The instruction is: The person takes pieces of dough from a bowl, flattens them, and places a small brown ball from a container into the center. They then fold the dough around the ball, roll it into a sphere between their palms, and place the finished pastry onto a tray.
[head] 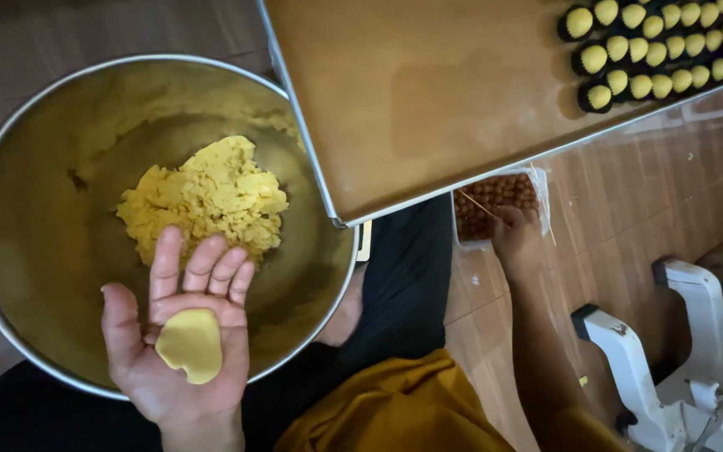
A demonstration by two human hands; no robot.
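— Left hand [179,335]?
— Open, palm up, carrying a flattened yellow dough disc [190,345] over the large round steel bowl [18,251].
— Right hand [516,238]?
— Reaching into a clear plastic tub of brown balls [495,201]; its grip can't be made out.

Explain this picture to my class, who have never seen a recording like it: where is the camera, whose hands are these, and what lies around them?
There is no machine here. One camera sits on a person's head and looks down at their bare hands. The left hand is open, palm up, over a large metal bowl, with a flattened piece of yellow dough resting on the palm. More crumbly dough lies in the bowl. The right hand reaches into a small clear container of brown balls on the floor. A tray carries rows of finished yellow sweets in dark cups.
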